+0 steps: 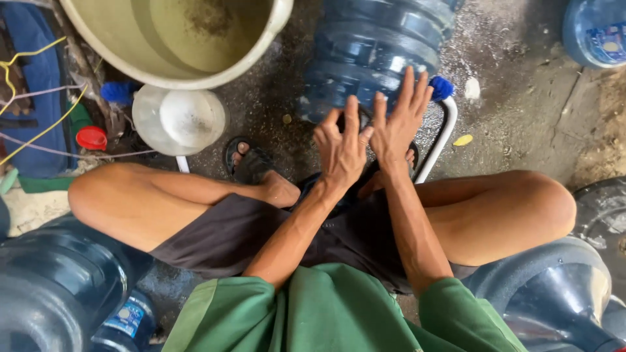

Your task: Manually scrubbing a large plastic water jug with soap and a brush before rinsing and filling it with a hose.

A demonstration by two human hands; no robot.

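Observation:
A large blue water jug lies on its side on the wet concrete in front of me, its narrow end toward my knees. My left hand curls its thumb and fingers around that narrow end. My right hand lies flat against the jug just to the right, fingers straight and slightly spread, holding nothing. A brush with a white handle and blue bristles rests behind my right hand, beside the jug. I sit low with both knees spread and sandalled feet under my hands.
A cream basin of murky water stands at top left, a white bowl and red cap below it. More blue jugs sit at lower left, lower right and top right. Yellow cords cross the left edge.

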